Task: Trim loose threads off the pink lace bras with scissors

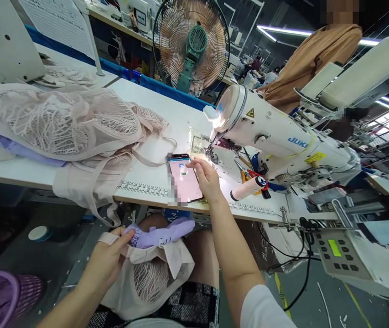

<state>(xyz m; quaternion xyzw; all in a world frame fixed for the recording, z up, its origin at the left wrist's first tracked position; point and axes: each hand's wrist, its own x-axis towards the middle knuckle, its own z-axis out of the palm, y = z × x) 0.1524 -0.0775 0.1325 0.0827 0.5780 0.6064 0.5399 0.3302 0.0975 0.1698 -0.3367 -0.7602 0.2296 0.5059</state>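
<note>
My left hand (112, 255) pinches the edge of a pale beige lace bra (151, 280) that lies over my lap. A bunched lilac cloth (162, 234) with dark print rests along its upper edge. At the table's front, my right hand (206, 177) is over a phone (182, 180) with a lit pink screen. Its index finger stretches onto the screen, and it grips nothing. The phone lies flat just left of the sewing machine (272, 127). Up on the left of the table is a pile of similar lace bras (64, 123), with straps hanging over the front edge.
A large fan (190, 45) stands behind the table (146, 175). Right of the phone are a pink thread spool (247, 189) and scissors (242, 172). A control panel (338, 253) juts out at lower right. A purple basket (19, 291) sits lower left. A person (313, 54) stands beyond the machine.
</note>
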